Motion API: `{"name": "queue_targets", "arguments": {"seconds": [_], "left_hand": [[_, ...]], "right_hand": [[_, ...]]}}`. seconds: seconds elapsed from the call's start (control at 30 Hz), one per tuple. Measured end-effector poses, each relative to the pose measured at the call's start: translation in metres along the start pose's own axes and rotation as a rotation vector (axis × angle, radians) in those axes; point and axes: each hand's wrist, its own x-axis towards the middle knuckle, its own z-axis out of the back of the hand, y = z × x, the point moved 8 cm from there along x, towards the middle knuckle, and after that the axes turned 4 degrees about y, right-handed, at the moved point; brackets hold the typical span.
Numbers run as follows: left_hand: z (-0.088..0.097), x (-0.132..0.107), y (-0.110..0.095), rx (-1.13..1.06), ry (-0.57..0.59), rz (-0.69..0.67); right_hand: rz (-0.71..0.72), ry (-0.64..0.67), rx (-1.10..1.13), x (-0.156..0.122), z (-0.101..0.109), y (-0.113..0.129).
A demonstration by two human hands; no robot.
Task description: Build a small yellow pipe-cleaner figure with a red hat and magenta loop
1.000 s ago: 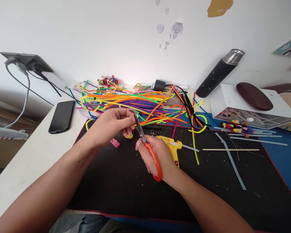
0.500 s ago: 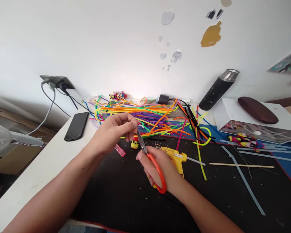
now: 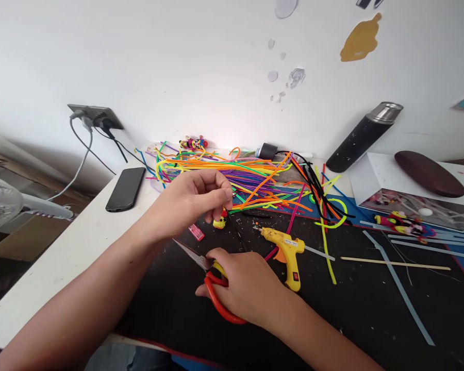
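Observation:
My right hand (image 3: 242, 288) is closed round the orange handles of a pair of scissors (image 3: 206, 273), which lie low over the black mat (image 3: 332, 314) with the blades pointing left. My left hand (image 3: 193, 198) is raised above the mat with its fingers pinched on a thin black strand (image 3: 237, 233) that hangs from the fingertips. A small yellow and red figure (image 3: 219, 220) stands on the mat just below those fingertips. A yellow glue gun (image 3: 288, 247) lies right of my right hand.
A heap of coloured pipe cleaners (image 3: 247, 180) covers the back of the desk. A black phone (image 3: 126, 188) lies at left, a pink eraser-like piece (image 3: 196, 232) near my left hand. A black flask (image 3: 363, 136), a white box (image 3: 406, 185) and glue sticks (image 3: 400, 288) are at right.
My right hand has dropped from near my left hand's fingertips to the mat and turned the scissors so the blades point left. My left hand stays raised.

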Motion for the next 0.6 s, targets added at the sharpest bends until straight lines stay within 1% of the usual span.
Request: {"name": "queue_targets", "arguments": {"seconds": [0.13,0.3,0.43,0.53,0.6], "left_hand": [[-0.004,0.007,0.013,-0.021,0.035,0.051],[-0.01,0.011,0.019,-0.024,0.07,0.077],[-0.01,0.011,0.024,-0.008,0.078,0.084],[-0.006,0.006,0.039,0.004,0.086,0.137],[0.001,-0.001,0.052,-0.018,0.051,0.185]], "right_hand": [[0.097,0.034,-0.013,-0.002,-0.002,0.007],[0.136,0.025,-0.008,-0.004,0.005,0.007],[0.188,0.019,-0.028,-0.005,0.008,0.01],[0.194,0.017,-0.048,-0.005,0.01,0.01],[0.19,0.02,-0.062,-0.006,0.01,0.009]]}}
